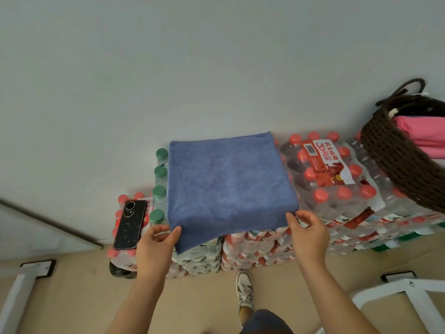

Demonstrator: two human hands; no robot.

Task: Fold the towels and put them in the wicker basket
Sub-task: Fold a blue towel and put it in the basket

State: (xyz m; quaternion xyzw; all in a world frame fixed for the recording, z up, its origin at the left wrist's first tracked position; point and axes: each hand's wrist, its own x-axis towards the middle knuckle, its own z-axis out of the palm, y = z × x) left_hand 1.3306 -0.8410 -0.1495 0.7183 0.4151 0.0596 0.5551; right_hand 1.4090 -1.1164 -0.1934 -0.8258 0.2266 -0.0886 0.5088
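— Blue towel (228,184)?
— Flat on the water packs (337,189), wicker basket (397,165) at two o'clock.
— Fingers?
— Left hand (156,247) pinches its seven-o'clock corner. Right hand (310,235) is at the five-o'clock corner, grip unclear.

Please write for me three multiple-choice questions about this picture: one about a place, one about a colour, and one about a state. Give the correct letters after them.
1. Where does the phone lie?
A. on the bottle packs, left of the blue towel
B. under the towel
C. on the floor

2. What colour is the cloth in the wicker basket?
A. green
B. white
C. pink

3. What does the left hand do?
A. grips the blue towel's near-left corner
B. holds the phone
C. hangs idle

Answers:
1 A, the phone rests on red-capped packs beside the towel's left edge.
2 C, pink fabric shows above the basket's rim.
3 A, its thumb and fingers close on that corner.
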